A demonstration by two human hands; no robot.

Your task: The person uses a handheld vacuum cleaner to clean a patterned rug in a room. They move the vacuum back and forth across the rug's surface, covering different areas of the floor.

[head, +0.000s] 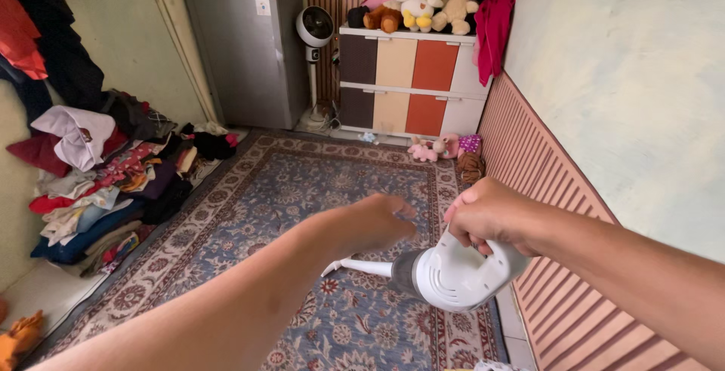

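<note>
Glossy white plastic vacuum (453,274), woven patterned rug (332,190)

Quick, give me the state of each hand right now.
Left hand: blurred, holding nothing visible; open or closed cannot be told.
Right hand: closed on the handle of the white handheld vacuum.

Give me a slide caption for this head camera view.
Right hand holds a white handheld vacuum over a blue patterned rug.

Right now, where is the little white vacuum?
The white vacuum is low and right of centre in the head view, gripped by the right hand above the patterned rug, close to the slatted wall panel, its nozzle pointing left.
</note>
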